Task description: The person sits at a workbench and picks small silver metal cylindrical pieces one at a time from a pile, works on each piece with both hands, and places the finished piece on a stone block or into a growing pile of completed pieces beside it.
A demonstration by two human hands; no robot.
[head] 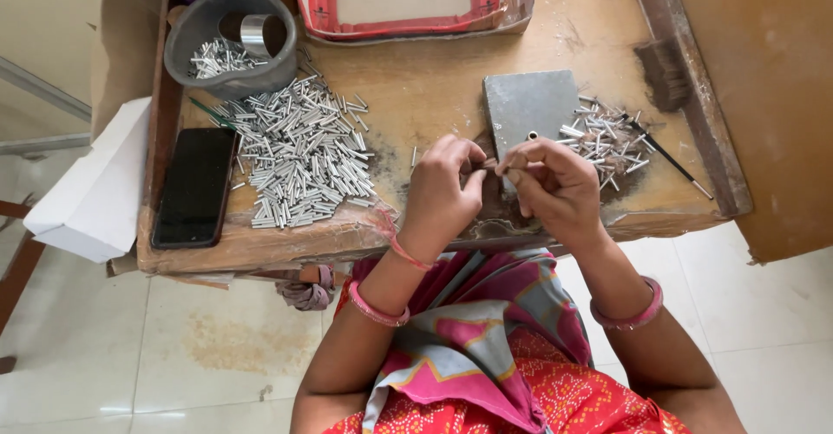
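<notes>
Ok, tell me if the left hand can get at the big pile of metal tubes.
Probably yes. The big pile of metal tubes lies open on the table, just left of the left hand, with nothing between them; the fingertips pinch something small, though.

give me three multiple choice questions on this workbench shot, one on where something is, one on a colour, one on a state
1. Where does the black flat phone lie?
A. at the bench's left edge, beside the big heap of small silver metal tubes
B. on the grey metal block
C. inside the grey bowl

2. What colour are the bangles on both wrists?
A. green
B. pink
C. black

3. How are the left hand and right hand placed?
A. flat on the floor
B. both inside the bowl
C. brought together, fingertips pinched, in front of the grey square metal block

Answers: 1 A, the phone lies left of the heap; 2 B, a pink bangle rings each wrist; 3 C, the fingertips meet over the worn wooden bench, though what they pinch is too small to tell.
</notes>
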